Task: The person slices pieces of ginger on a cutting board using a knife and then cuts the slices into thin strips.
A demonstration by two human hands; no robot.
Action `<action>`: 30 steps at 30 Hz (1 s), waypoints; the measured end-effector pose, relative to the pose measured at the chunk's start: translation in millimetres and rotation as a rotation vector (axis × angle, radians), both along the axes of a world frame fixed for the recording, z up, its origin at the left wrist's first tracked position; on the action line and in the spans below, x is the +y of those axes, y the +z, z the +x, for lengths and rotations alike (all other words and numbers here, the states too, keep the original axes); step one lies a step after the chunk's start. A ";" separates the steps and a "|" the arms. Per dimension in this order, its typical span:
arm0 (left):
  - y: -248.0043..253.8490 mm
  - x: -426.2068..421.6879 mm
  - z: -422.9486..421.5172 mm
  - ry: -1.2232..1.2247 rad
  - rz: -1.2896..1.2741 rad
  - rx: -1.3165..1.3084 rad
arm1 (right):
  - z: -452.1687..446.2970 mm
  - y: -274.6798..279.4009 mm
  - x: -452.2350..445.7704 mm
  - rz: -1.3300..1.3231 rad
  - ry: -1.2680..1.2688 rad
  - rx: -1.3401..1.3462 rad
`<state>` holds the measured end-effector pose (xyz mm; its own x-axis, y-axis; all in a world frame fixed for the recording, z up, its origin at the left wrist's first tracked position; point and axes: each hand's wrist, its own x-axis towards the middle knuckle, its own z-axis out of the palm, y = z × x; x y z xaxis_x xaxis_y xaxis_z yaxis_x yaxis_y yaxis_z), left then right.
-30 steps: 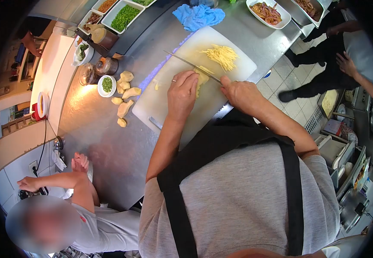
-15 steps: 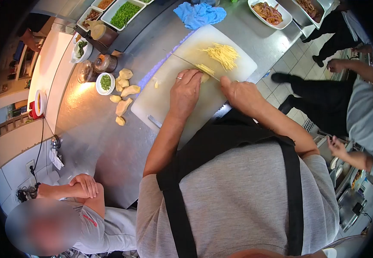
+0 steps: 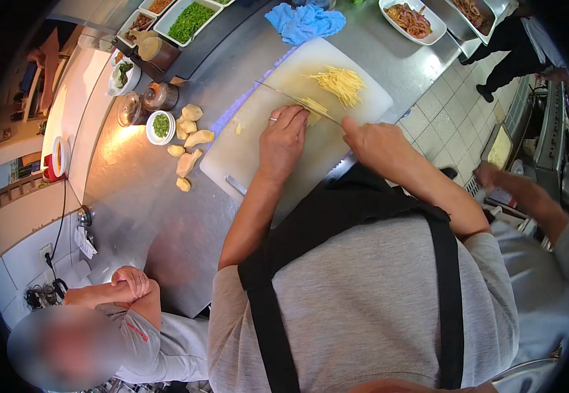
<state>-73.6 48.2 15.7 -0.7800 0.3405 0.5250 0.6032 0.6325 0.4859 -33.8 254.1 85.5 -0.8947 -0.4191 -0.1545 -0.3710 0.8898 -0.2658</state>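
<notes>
A white cutting board [image 3: 238,157] lies at a slant on the steel counter. My right hand [image 3: 379,147] is wrapped round the handle of a knife [image 3: 274,89], whose long thin blade reaches across the board to its far-left edge. With fingertips bent, my left hand [image 3: 284,141] presses on a pale yellow piece of ginger [image 3: 313,118] against the blade; the fingers partly hide it. Thin cut strips [image 3: 314,106] lie along the blade's other side. Farther up the board is a loose heap of ginger strips [image 3: 340,85]. Several peeled ginger chunks [image 3: 198,138] sit left of the board.
Small white bowls with chopped greens [image 3: 161,126] and lidded jars [image 3: 160,97] stand left. A blue cloth [image 3: 305,23] lies behind the board. At the back right is a dish of sliced onions [image 3: 407,21]. Co-workers are at lower left [image 3: 160,340] and right [image 3: 527,196].
My right hand and the knife have shifted slightly right and back. My left hand stays in place. The co-worker on the right has moved down, closer behind my right arm.
</notes>
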 end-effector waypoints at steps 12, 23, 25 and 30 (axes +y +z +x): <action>-0.9 -1.4 1.1 0.003 -0.002 0.000 | 5.0 13.7 -1.0 0.045 -0.003 -0.051; -0.5 -1.1 2.0 0.002 0.020 0.003 | 6.5 9.5 -1.0 0.036 -0.018 -0.052; 0.2 0.4 0.4 0.004 0.020 0.034 | 8.8 2.8 -0.7 0.034 -0.030 -0.042; 1.8 -0.6 2.9 0.011 0.012 0.017 | -5.9 -20.8 -3.1 -0.013 0.000 0.019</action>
<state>-70.8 47.6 17.5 -0.7746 0.3258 0.5420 0.6045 0.6333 0.4833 -39.7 251.0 64.7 -0.8974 -0.4211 -0.1317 -0.3763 0.8863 -0.2698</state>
